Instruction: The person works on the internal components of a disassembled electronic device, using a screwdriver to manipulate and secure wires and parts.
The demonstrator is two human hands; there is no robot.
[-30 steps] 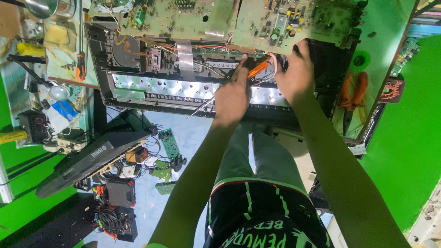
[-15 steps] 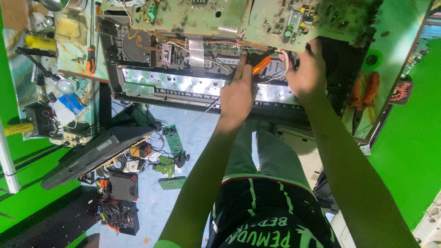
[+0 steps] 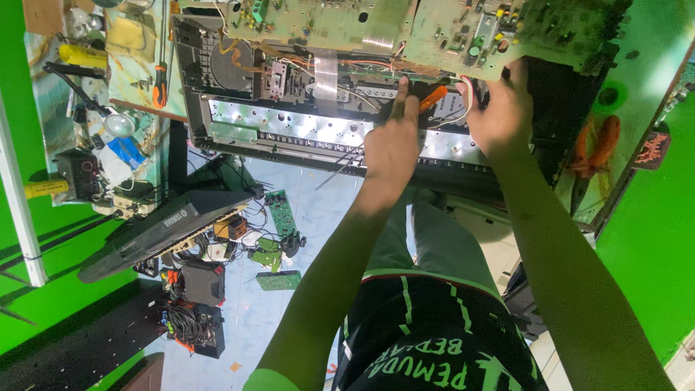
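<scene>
Item: opened black electronics chassis with a shiny perforated metal strip (image 3: 304, 130), on the green tabletop (image 3: 655, 239).

My left hand (image 3: 391, 145): fingers together, index finger pointing beside the orange-handled tool (image 3: 433, 96), resting among the loose white and red wires (image 3: 457, 108).

My right hand (image 3: 503, 116): closed on the edge of the pale green circuit board (image 3: 441, 25), holding it tilted up.

Risk: if the board slips, it could tug or snap the wires.

Nearby: orange-handled pliers (image 3: 594, 148); orange-handled screwdriver (image 3: 160, 85); small green boards (image 3: 279, 217) on the floor. The raised board hides the chassis interior.

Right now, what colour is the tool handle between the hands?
Orange handle, clearest in the head view.
</scene>
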